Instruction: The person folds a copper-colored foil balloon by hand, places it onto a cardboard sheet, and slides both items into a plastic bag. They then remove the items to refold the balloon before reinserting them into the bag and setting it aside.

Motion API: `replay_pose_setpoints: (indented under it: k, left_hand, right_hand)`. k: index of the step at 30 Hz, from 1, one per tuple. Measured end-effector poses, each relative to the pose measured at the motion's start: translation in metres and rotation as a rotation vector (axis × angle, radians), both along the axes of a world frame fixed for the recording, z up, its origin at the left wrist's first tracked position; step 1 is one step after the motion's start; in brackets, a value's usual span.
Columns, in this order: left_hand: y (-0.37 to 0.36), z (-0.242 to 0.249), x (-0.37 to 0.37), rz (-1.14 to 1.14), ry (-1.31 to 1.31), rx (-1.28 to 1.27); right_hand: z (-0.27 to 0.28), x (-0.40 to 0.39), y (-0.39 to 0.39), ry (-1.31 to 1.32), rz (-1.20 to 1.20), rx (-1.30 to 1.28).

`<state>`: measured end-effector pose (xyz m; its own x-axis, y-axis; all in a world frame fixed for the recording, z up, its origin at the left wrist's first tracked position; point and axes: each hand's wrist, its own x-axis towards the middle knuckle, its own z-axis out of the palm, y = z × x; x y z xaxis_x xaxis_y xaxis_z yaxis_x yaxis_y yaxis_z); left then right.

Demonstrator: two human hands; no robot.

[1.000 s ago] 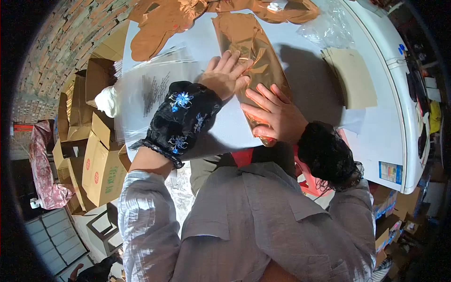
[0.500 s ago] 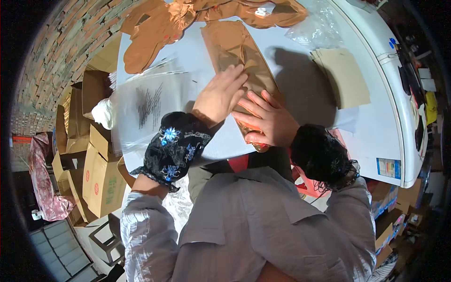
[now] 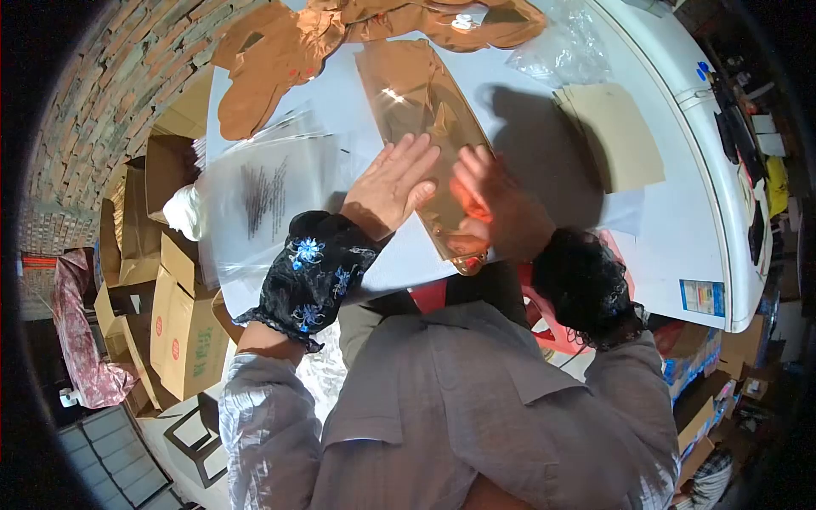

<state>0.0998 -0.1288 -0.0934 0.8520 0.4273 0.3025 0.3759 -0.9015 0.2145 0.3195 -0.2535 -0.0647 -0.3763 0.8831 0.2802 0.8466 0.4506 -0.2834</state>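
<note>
A long folded piece of shiny copper-coloured foil lies on the white table, running from the table's front edge toward the back. My left hand is open over its left edge, fingers stretched out and pointing forward. At the right edge of the foil, my right hand is turned up on its side, fingers extended and slightly blurred, with an orange glow on the palm side. Larger flat copper foil shapes spread across the back of the table.
A stack of clear plastic bags with dark print lies at the left. Beige card sheets and crumpled clear plastic sit at the right. Open cardboard boxes stand left of the table, near a brick wall.
My right hand has lifted from lying flat on the foil and rolled onto its side. My left hand has moved slightly left and back, off the middle of the foil.
</note>
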Motion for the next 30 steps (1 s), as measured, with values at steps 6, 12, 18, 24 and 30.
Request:
replay_pose_setpoints:
  k: [6,12,18,24,30]
  left_hand:
    - [-0.001,-0.001,0.001,0.004,0.017,0.013]
    - [-0.004,0.013,0.000,0.008,0.037,-0.055]
    - [-0.005,0.016,0.001,0.008,0.072,-0.061]
    - [-0.003,0.014,0.001,0.011,0.072,-0.076]
    - [-0.003,0.013,0.002,0.013,0.074,-0.080]
  right_hand:
    - [-0.024,0.031,-0.009,-0.095,-0.066,0.086]
    - [-0.015,0.049,-0.034,-0.066,-0.128,0.005]
    - [0.011,0.145,-0.043,-0.157,-0.582,0.199]
    - [-0.005,0.266,-0.058,0.151,-1.294,0.012]
    - [0.009,0.272,-0.065,0.051,-1.441,-0.104]
